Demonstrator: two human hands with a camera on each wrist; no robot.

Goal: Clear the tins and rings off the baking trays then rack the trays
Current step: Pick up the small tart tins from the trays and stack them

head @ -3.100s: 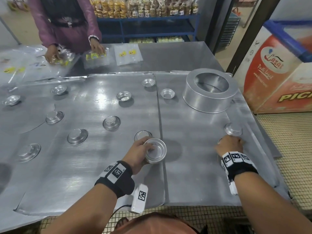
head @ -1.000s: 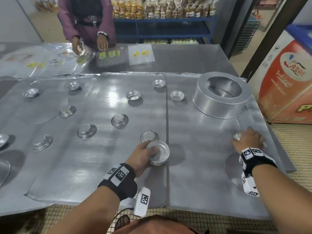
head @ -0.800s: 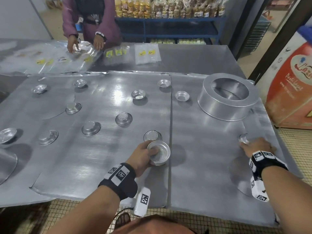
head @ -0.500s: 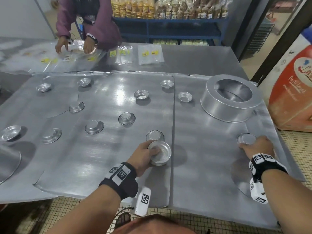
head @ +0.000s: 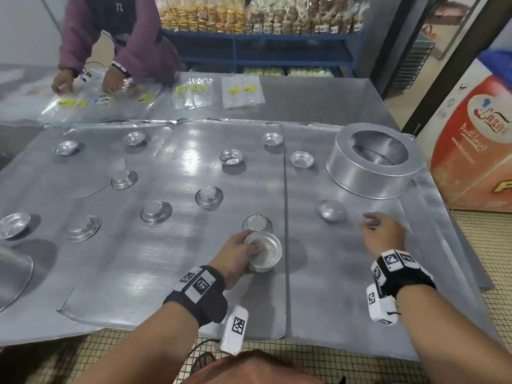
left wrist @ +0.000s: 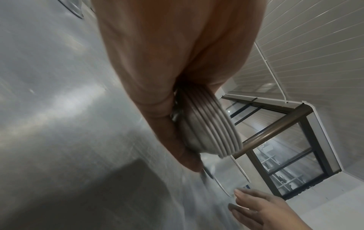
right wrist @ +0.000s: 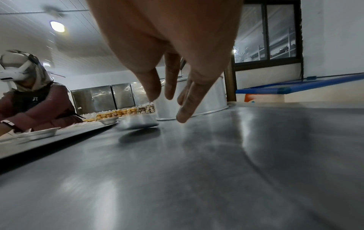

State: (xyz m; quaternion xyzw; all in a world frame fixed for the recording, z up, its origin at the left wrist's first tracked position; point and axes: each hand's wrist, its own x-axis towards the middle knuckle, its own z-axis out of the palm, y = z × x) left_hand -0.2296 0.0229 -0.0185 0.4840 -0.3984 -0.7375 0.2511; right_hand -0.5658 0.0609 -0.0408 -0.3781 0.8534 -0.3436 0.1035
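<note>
Several small round tins lie scattered on two flat metal baking trays, one on the left (head: 166,278) and one on the right (head: 335,297). My left hand (head: 248,249) grips a nested stack of tins (head: 263,253) near the seam between the trays; the left wrist view shows the stack's rims (left wrist: 214,130) in my curled fingers (left wrist: 167,124). My right hand (head: 378,231) hovers open over the right tray, holding nothing. A loose, blurred tin (head: 331,211) is just left of it, and appears beyond my spread fingers (right wrist: 155,88) as a tin (right wrist: 138,123) with its shadow beneath.
A large metal ring (head: 374,162) stands at the back of the right tray. Another person (head: 116,37) handles plastic bags (head: 191,92) across the table. A bigger pan's edge (head: 13,275) shows at far left. An orange box (head: 482,151) stands to the right.
My right hand let go of the tin at the right tray's edge and moved left; that tin has travelled left across the tray. The left hand keeps its stack in place.
</note>
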